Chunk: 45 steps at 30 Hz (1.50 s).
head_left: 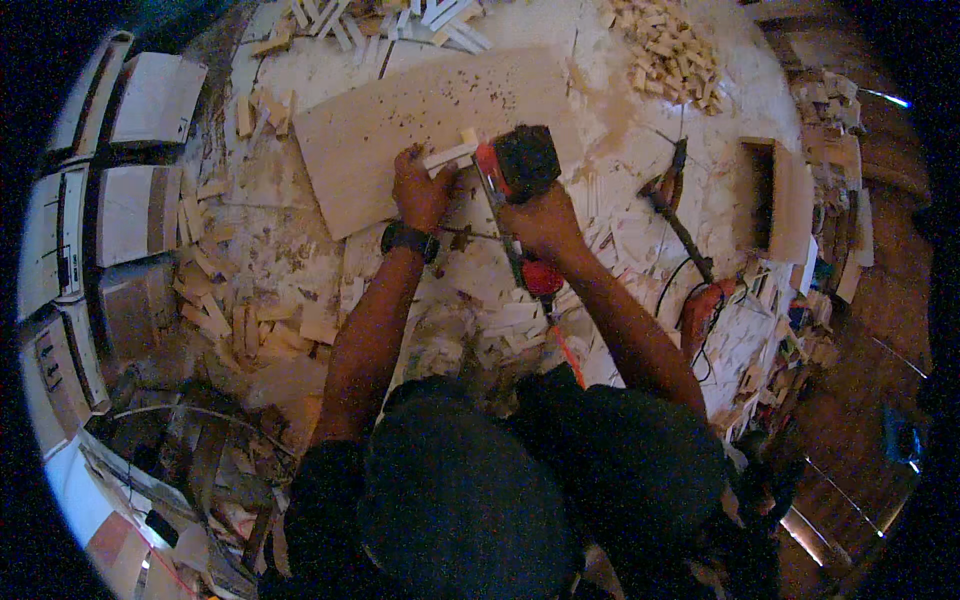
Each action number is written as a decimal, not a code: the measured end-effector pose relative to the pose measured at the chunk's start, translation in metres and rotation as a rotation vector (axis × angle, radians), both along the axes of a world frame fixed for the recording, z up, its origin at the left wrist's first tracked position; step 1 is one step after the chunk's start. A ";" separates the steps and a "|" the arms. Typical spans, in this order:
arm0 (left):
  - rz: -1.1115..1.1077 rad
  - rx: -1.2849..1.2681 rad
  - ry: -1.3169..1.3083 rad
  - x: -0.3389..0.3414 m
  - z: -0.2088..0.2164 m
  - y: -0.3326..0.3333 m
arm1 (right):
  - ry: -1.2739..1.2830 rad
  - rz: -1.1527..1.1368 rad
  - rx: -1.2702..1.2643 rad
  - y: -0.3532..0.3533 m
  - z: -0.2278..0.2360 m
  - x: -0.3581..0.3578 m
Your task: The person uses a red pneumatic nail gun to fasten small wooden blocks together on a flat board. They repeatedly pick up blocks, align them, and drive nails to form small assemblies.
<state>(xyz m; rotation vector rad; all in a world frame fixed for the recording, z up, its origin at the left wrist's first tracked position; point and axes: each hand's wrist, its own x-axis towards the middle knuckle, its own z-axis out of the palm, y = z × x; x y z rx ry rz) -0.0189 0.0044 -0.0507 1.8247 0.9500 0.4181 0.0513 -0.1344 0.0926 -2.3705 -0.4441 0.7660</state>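
My right hand (548,228) is wrapped round the handle of a red and black nail gun (527,163), whose red hose (568,350) trails back toward my body. The nail gun's head is close beside a short pale wood strip (449,157). My left hand (424,190), with a dark watch on its wrist, pinches that strip by its left end. Both hands work over a broad light-brown wooden board (345,150), with small dark bits scattered on its far part. Whether the nail gun touches the strip I cannot tell.
Small wood blocks (675,55) are heaped at the far right, and pale strips (430,18) at the far edge. A dark and orange corded tool (690,230) lies right of my arm, near an open wooden box (778,200). Wood offcuts (250,325) litter the left.
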 end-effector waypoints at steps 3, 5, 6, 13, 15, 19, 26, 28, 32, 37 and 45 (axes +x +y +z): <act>-0.003 0.245 -0.092 0.001 0.005 0.000 | 0.029 -0.083 0.209 -0.020 0.000 0.000; -0.003 0.175 -0.126 -0.003 0.012 -0.001 | 0.122 -0.243 0.238 -0.043 0.001 0.009; -0.010 0.012 -0.127 -0.004 0.017 -0.001 | 0.057 -0.220 0.195 -0.054 0.000 0.017; -0.075 -0.508 -0.189 0.056 0.071 0.075 | 0.049 -0.446 0.178 -0.099 0.009 0.037; -0.196 -0.148 -0.331 0.086 0.087 0.125 | 0.089 -0.558 0.338 -0.100 0.014 0.031; -0.076 -0.152 -0.337 0.068 0.072 0.188 | 0.133 -0.557 0.404 -0.102 0.023 0.026; -0.284 1.067 1.020 -0.046 -0.077 0.292 | 0.140 -0.496 0.361 -0.104 0.026 0.027; -0.081 0.831 0.964 -0.067 -0.083 0.314 | 0.154 -0.510 0.284 -0.106 0.028 0.026; 0.065 0.644 0.953 -0.119 -0.036 0.313 | 0.132 -0.505 0.300 -0.109 0.028 0.023; -0.176 0.665 1.024 -0.166 0.023 0.296 | 0.138 -0.498 0.353 -0.111 0.025 0.021; -0.134 -0.129 0.186 -0.098 0.046 0.187 | 0.145 -0.537 0.246 -0.092 0.027 0.018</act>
